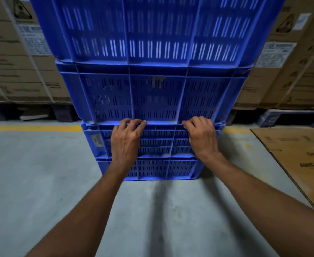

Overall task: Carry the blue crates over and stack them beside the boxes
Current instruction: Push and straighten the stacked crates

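A stack of several blue slotted crates stands on the concrete floor right in front of me. The top crate (pixel 156 28) fills the upper view, and a second crate (pixel 156 95) sits under it. Below that comes a third crate (pixel 95 143) with a grey label on its left, then the bottom crate (pixel 152 168) on the floor. My left hand (pixel 125 140) and my right hand (pixel 201 137) lie against the third crate's front. The fingers of both hands curl over that crate's top rim, just under the second crate's base.
Tall brown cardboard boxes (pixel 10 58) with white labels stand on dark pallets behind the stack at left, and more cardboard boxes (pixel 293 71) at right. A yellow floor line (pixel 32 128) runs past the stack. A flattened cardboard sheet (pixel 300 160) lies on the floor at right.
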Available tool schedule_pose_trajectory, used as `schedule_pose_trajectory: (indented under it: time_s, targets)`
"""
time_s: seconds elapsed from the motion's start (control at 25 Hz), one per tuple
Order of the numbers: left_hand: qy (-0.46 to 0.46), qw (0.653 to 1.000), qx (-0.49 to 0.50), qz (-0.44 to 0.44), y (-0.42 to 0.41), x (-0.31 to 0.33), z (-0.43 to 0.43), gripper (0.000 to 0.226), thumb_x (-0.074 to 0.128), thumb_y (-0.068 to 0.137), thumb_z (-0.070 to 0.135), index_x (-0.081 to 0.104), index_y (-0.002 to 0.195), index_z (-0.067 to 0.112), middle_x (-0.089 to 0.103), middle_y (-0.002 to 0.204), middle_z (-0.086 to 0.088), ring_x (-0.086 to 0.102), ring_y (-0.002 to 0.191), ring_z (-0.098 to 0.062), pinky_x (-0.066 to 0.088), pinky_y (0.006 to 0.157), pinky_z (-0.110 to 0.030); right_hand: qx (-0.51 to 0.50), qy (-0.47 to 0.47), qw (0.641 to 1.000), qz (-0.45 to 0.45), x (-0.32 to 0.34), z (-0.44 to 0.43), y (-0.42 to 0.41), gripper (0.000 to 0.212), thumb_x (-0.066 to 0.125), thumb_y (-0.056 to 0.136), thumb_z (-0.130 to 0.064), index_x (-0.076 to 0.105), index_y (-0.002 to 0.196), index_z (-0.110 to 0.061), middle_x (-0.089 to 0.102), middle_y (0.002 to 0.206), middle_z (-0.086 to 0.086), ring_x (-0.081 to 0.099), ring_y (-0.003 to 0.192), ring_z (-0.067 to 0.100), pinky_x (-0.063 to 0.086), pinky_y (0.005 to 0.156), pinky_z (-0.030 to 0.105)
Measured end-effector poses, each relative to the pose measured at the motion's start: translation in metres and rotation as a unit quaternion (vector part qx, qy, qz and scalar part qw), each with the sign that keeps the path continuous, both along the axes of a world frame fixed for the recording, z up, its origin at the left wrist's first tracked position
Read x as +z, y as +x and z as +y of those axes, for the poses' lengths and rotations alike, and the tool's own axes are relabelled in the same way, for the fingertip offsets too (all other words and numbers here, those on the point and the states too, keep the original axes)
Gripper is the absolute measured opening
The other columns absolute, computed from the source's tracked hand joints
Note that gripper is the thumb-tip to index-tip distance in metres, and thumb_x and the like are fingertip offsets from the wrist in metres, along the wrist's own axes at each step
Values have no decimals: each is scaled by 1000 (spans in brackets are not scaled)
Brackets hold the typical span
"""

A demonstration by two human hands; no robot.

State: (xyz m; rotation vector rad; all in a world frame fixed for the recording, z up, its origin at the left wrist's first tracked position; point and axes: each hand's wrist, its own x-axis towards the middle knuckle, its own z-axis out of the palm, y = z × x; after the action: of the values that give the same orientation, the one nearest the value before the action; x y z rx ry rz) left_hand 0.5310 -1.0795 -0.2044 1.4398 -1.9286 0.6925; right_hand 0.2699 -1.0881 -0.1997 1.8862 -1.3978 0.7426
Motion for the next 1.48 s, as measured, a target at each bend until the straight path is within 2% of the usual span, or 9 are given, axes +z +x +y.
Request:
schedule_pose_trajectory:
  time_s: [0.16,0.32,0.52,0.68,0.84,1.0,1.12,1.36,1.48]
  targets:
    - [-35,999,24,-7,7,-10,-14,32,52,91,7,71,115,17,70,99,0,56,83,-25,41,57,-35,-21,-62,998,-10,-11,-7,8,13,60,98,-8,64,86,-12,52,73,6,46,67,25,34,63,37]
    - [-42,998,33,16,-2,-16,-14,17,63,95,15,72,108,21,68,95,3,53,78,-21,36,52,-31,-39,-77,996,-5,-18,-3,-2,5,64,97,-13,66,93,-15,59,79,4,52,73,23,39,68,36]
    - [-46,998,48,0,-4,-8,-16,4,68,93,19,71,91,20,63,84,2,52,75,-20,24,50,-29,-62,-118,991,-8,-10,-2,-13,24,68,94,-14,58,72,-16,50,65,4,45,60,23,29,62,34]
    - [-29,996,53,70,-12,-15,-8,8,65,94,20,71,100,22,65,96,3,55,80,-20,27,50,-28,-20,-74,997,-12,-7,7,-26,18,67,94,-19,63,77,-15,57,72,3,50,68,24,30,63,33]
    - [32,995,20,96,-23,-34,13,35,59,99,30,57,132,21,61,122,0,57,93,-20,43,51,-28,-2,-28,997,-79,-28,31,-34,20,65,95,-35,67,91,-15,64,90,2,53,82,24,40,71,35]
    - [165,986,3,38,-23,-82,24,31,60,96,34,60,122,18,63,114,0,59,94,-22,48,60,-33,23,136,988,-66,-82,30,-16,23,64,93,-38,68,88,-15,64,86,1,57,80,23,46,71,37]
    - [224,975,-8,-16,-24,-118,20,32,62,94,30,65,124,18,67,122,1,59,109,-25,50,81,-39,-10,219,975,-22,-125,21,-13,22,67,90,-35,71,100,-16,68,95,2,60,88,25,48,78,39]
    - [192,981,26,9,-27,-144,1,47,77,74,-1,72,117,17,71,99,0,62,86,-24,52,60,-35,-27,130,990,51,-165,-4,-17,17,81,76,-7,67,85,-12,56,71,3,51,67,21,44,63,34]
    - [227,972,52,2,-26,-150,4,44,76,73,-2,73,112,18,68,90,0,60,79,-23,47,53,-34,-34,121,991,39,-175,0,-7,22,86,71,-8,66,81,-12,55,69,3,52,65,20,45,55,32]
